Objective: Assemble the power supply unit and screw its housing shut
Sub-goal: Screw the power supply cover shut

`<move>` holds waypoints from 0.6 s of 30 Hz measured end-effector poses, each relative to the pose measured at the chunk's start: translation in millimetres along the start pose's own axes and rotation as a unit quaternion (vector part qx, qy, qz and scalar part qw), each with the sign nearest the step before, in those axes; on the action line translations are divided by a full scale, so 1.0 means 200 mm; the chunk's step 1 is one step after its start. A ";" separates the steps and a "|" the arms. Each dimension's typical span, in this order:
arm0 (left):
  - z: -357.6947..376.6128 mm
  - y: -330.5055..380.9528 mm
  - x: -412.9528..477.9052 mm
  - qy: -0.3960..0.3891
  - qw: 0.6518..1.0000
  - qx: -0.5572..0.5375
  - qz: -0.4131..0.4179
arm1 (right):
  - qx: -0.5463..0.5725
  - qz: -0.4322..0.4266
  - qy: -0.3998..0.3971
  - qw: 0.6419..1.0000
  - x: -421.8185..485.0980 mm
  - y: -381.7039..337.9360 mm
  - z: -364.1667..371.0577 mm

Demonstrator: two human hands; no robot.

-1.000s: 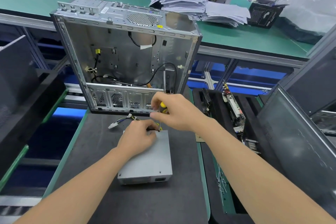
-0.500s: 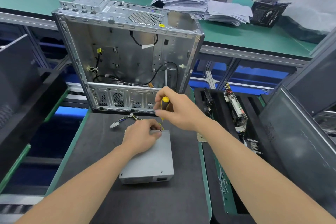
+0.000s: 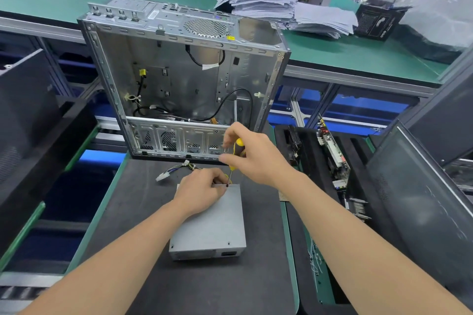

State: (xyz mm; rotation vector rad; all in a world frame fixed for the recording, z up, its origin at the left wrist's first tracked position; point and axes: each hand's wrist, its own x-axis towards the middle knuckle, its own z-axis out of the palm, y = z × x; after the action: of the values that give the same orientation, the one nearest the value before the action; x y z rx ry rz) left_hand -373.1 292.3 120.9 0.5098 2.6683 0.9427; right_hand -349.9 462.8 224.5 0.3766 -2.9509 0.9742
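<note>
A grey metal power supply unit [image 3: 212,227] lies flat on the dark mat, its cable bundle [image 3: 176,170] with a white connector trailing off its far end. My right hand [image 3: 253,155] grips a yellow-and-black screwdriver [image 3: 236,153], held nearly upright with its tip at the unit's far top edge. My left hand [image 3: 202,190] rests on the far end of the housing, fingertips pinched right beside the tip. What they pinch is too small to see.
An open silver computer case [image 3: 184,79] stands upright just behind the mat [image 3: 143,212]. A black tray with circuit boards [image 3: 332,156] sits to the right, dark panels [image 3: 419,199] beyond it. Stacked papers [image 3: 286,10] lie on the green bench behind.
My right hand has lifted a little and tilted the screwdriver more upright, so its handle and shaft now show. The left hand stays on the unit's far end.
</note>
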 end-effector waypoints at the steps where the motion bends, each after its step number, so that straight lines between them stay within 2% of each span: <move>1: -0.01 0.00 0.00 -0.006 1.000 -0.005 -0.002 | 0.022 -0.026 -0.059 0.998 0.00 0.00 -0.03; 3: -0.02 0.00 0.01 -0.015 1.000 -0.011 -0.005 | 0.019 -0.045 -0.137 0.989 -0.01 0.01 -0.07; 4: -0.02 0.00 0.01 -0.019 1.000 -0.013 -0.006 | 0.013 -0.038 -0.134 0.990 -0.02 0.00 -0.07; 6: -0.02 -0.01 0.02 -0.018 1.000 -0.016 -0.009 | 0.003 -0.011 -0.070 0.997 -0.02 -0.01 -0.03; 9: -0.01 0.00 0.01 -0.011 1.000 -0.009 -0.015 | -0.007 0.073 0.070 0.995 -0.02 -0.04 0.06; 11: 0.00 0.00 0.00 -0.008 1.000 -0.006 -0.021 | -0.003 0.127 0.107 0.986 -0.01 -0.03 0.07; 13: 0.00 0.01 0.00 -0.010 0.999 -0.008 -0.033 | -0.019 0.152 0.110 0.982 0.01 -0.01 0.06; 15: 0.00 0.02 0.01 -0.021 0.999 -0.007 -0.045 | -0.019 0.140 0.104 0.985 0.01 0.00 0.05; 18: -0.03 0.04 0.03 -0.050 0.995 -0.042 -0.077 | -0.008 0.045 0.068 0.997 -0.01 -0.01 0.03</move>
State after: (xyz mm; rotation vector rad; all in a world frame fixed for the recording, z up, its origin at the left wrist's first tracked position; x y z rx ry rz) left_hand -379.1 298.1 129.2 0.3179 2.5247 0.9536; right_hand -348.0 458.6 221.1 0.1697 -2.8718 0.9437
